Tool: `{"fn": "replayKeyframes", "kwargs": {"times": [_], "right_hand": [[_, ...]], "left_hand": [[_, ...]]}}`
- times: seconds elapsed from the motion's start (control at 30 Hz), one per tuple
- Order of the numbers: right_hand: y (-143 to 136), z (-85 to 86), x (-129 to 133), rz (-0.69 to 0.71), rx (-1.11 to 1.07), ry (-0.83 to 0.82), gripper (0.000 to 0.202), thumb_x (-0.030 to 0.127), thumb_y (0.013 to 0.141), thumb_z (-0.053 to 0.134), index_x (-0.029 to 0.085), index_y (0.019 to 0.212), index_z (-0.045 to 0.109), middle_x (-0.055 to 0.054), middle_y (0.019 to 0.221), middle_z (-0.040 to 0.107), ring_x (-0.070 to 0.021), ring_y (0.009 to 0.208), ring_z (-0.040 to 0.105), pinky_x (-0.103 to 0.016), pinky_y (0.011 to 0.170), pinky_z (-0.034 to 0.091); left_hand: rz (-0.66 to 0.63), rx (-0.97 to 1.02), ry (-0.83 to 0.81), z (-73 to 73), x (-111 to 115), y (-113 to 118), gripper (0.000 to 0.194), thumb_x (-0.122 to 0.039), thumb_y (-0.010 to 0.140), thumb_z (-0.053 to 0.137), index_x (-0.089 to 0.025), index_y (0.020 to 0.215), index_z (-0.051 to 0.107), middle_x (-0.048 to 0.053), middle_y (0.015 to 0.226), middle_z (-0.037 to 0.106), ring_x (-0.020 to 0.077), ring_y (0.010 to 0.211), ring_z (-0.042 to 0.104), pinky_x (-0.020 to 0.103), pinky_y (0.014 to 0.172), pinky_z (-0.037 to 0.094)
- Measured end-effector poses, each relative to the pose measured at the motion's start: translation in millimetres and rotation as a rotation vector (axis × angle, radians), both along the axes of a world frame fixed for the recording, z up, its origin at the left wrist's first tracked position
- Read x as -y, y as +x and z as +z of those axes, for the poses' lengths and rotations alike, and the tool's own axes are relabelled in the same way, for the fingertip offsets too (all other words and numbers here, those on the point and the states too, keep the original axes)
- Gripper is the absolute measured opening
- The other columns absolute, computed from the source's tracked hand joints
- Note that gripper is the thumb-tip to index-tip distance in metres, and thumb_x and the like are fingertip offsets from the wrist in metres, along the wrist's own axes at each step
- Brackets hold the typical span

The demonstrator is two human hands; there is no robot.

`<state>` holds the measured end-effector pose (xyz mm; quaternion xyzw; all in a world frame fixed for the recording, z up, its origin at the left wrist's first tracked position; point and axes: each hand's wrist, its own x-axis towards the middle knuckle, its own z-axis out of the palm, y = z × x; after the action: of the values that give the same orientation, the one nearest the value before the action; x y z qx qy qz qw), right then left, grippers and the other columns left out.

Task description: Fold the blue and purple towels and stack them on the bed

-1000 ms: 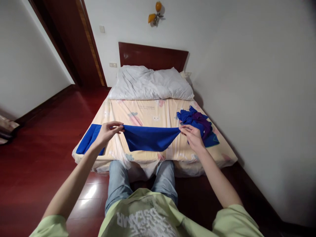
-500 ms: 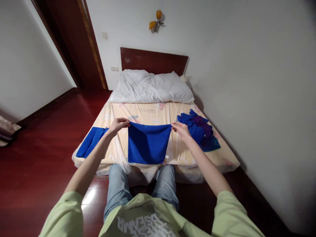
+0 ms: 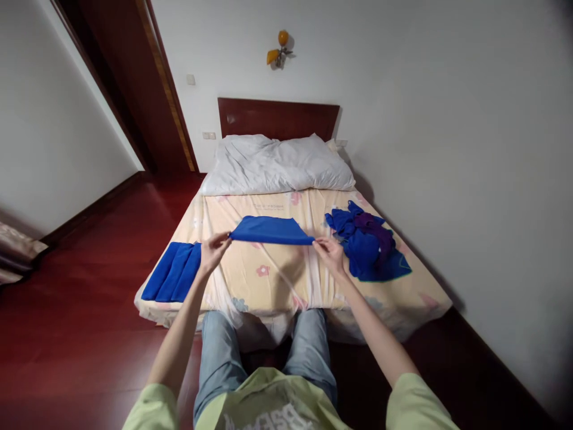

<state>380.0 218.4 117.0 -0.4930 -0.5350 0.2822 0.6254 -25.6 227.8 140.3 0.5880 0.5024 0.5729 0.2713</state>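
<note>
A blue cloth (image 3: 271,230) is stretched between my hands above the bed, its near edge taut and its body swung out toward the pillows. My left hand (image 3: 215,251) pinches its left corner. At the right corner, the fingers of my right hand (image 3: 329,251) are closed on the same edge. Left of my left hand lies a folded blue cloth stack (image 3: 172,272), side by side in long strips. Beyond my right hand sits a crumpled heap of blue cloths (image 3: 364,248) with a dark purple cloth (image 3: 376,233) on top.
The bed (image 3: 264,286) has a pale yellow flowered sheet. White bedding (image 3: 277,164) lies against the dark wooden headboard (image 3: 277,118). A wall runs close along the bed's right side. Dark red wooden floor (image 3: 85,286) extends to the left, with a curtain (image 3: 18,251) at the far edge.
The blue cloth hung down toward me before; now it is swung forward, away from me, lying nearly flat in the air. Both hands still hold its corners, and the view has shifted slightly.
</note>
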Motion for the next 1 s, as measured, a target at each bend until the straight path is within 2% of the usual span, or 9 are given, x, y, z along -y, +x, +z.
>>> {"fn": "replayKeyframes", "kwargs": {"times": [0.1, 0.17, 0.23, 0.3, 0.37, 0.5, 0.7, 0.87, 1.0], "right_hand": [[-8.9, -87.1, 20.2, 0.038, -0.017, -0.264, 0.045, 0.056, 0.063, 0.081, 0.017, 0.083, 0.069, -0.008, 0.08, 0.075, -0.0217, 0.077, 0.071, -0.032, 0.072, 0.057], [-19.1, -138.1, 35.1, 0.017, -0.034, -0.485, 0.046, 0.056, 0.054, 0.084, 0.018, 0.075, 0.068, -0.007, 0.075, 0.074, -0.0233, 0.076, 0.072, -0.032, 0.069, 0.058], [-28.3, -174.7, 48.0, -0.021, -0.047, -0.623, 0.046, 0.055, 0.05, 0.085, 0.019, 0.071, 0.066, -0.006, 0.071, 0.073, -0.0245, 0.073, 0.072, -0.033, 0.065, 0.058], [-33.4, -196.3, 55.9, -0.05, -0.053, -0.671, 0.044, 0.055, 0.05, 0.084, 0.019, 0.069, 0.066, -0.005, 0.069, 0.073, -0.0253, 0.072, 0.072, -0.033, 0.063, 0.058], [-34.1, -206.5, 58.0, -0.067, -0.058, -0.684, 0.042, 0.054, 0.052, 0.083, 0.019, 0.07, 0.066, -0.005, 0.07, 0.073, -0.0254, 0.075, 0.073, -0.033, 0.065, 0.058], [-28.8, -212.6, 53.5, -0.075, -0.069, -0.718, 0.037, 0.049, 0.054, 0.082, 0.019, 0.07, 0.067, -0.006, 0.073, 0.075, -0.0238, 0.076, 0.073, -0.03, 0.064, 0.058], [-22.9, -214.4, 52.3, -0.073, -0.094, -0.794, 0.025, 0.038, 0.061, 0.079, 0.019, 0.069, 0.066, -0.001, 0.057, 0.067, -0.0154, 0.052, 0.063, -0.024, 0.048, 0.049], [-20.0, -213.4, 54.2, -0.058, -0.104, -0.841, 0.019, 0.032, 0.063, 0.078, 0.019, 0.067, 0.065, 0.003, 0.045, 0.057, -0.0115, 0.04, 0.053, -0.021, 0.041, 0.041], [-21.7, -212.2, 53.7, -0.067, -0.086, -0.831, 0.02, 0.03, 0.062, 0.079, 0.019, 0.068, 0.065, 0.003, 0.048, 0.061, -0.0112, 0.039, 0.053, -0.02, 0.039, 0.039]], "left_hand": [[-0.04, -0.034, -0.26, -92.0, 24.6, 2.5, 0.055, -0.053, 0.076, 0.071, -0.013, 0.113, 0.071, 0.01, 0.09, 0.075, 0.0218, 0.078, 0.072, 0.035, 0.072, 0.061], [-0.047, -0.103, -0.47, -144.3, 42.0, 5.9, 0.054, -0.048, 0.074, 0.069, -0.013, 0.116, 0.069, 0.009, 0.088, 0.075, 0.0218, 0.075, 0.072, 0.032, 0.064, 0.06], [-0.043, -0.216, -0.633, -181.2, 56.7, 8.5, 0.046, -0.041, 0.072, 0.069, -0.016, 0.111, 0.07, 0.007, 0.087, 0.076, 0.0223, 0.078, 0.074, 0.031, 0.068, 0.06], [-0.025, -0.295, -0.698, -202.0, 65.5, 9.5, 0.038, -0.039, 0.075, 0.066, -0.018, 0.107, 0.07, 0.006, 0.089, 0.077, 0.0223, 0.085, 0.075, 0.03, 0.076, 0.06], [-0.008, -0.321, -0.708, -210.3, 67.8, 9.5, 0.036, -0.041, 0.08, 0.061, -0.019, 0.106, 0.071, 0.006, 0.094, 0.078, 0.0218, 0.09, 0.075, 0.03, 0.08, 0.059], [0.017, -0.346, -0.722, -211.9, 61.0, 10.6, 0.033, -0.043, 0.083, 0.06, -0.018, 0.1, 0.073, 0.007, 0.092, 0.078, 0.0223, 0.091, 0.075, 0.03, 0.081, 0.057], [0.056, -0.388, -0.739, -215.1, 54.3, 9.1, 0.028, -0.035, 0.082, 0.059, -0.016, 0.097, 0.073, 0.008, 0.087, 0.078, 0.0216, 0.086, 0.074, 0.029, 0.078, 0.055], [0.062, -0.409, -0.74, -210.9, 57.7, 2.5, 0.025, -0.03, 0.082, 0.057, -0.018, 0.1, 0.07, 0.006, 0.092, 0.078, 0.0196, 0.088, 0.074, 0.025, 0.076, 0.054], [0.057, -0.462, -0.735, -207.2, 60.3, 2.7, 0.021, -0.028, 0.081, 0.06, -0.02, 0.099, 0.069, 0.006, 0.09, 0.078, 0.0201, 0.091, 0.074, 0.027, 0.082, 0.053]]}}
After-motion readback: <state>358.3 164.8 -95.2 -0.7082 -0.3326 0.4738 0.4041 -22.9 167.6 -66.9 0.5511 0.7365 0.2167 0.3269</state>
